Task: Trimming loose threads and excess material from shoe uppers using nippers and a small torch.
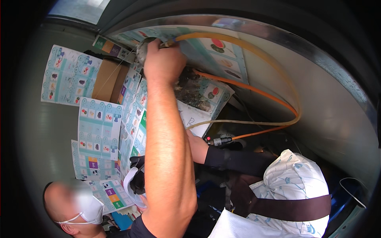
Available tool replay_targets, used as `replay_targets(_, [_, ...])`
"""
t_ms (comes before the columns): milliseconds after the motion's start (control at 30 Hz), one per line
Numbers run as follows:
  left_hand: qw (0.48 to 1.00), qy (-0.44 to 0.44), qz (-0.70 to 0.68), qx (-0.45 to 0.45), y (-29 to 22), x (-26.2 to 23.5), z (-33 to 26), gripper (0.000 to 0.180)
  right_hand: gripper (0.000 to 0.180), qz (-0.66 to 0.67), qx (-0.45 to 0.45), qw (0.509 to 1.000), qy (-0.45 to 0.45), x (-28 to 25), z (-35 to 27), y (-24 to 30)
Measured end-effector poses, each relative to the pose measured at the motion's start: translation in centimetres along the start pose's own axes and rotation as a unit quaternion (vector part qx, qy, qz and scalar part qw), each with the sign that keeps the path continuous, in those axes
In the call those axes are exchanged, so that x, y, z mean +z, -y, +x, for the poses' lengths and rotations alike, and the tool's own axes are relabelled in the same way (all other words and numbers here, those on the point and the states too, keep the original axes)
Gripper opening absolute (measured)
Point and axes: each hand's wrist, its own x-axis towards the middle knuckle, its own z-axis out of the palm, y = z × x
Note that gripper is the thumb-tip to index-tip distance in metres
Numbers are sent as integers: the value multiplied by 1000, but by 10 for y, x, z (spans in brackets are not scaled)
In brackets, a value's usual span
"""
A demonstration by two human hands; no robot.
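A dark-sleeved forearm reaching in from the right looks like mine. My right hand [198, 147] is partly behind a co-worker's bare forearm [168, 150], its fingers hidden, close to a white paper [194, 118] and a black-and-silver hose coupling [220, 141]. I cannot make out my left hand. The bare arm seems to join the masked person [91, 206] at lower left. That person's hand [164, 63] is closed round a rounded grey tool [142, 53] fed by a yellow hose [254, 47]. Beside it lies a dark-stained patch [194, 93].
Printed sheets [99, 127] and a brown cardboard box [108, 81] line the left. A curved metal-edged wall [317, 91] closes off the upper right. An orange hose [254, 88] loops across. White printed cloth [295, 174] and a brown strap [293, 209] fill the lower right.
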Motion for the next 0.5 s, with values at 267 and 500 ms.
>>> replay_targets(267, [876,75,-406,-250,-12,-18,18,37,35,-154,64,986,10,-76,108,-124])
replay_targets(500, [713,44,-554,-427,1,-15,20,31,34,-234,78,969,32,-100,178,-157])
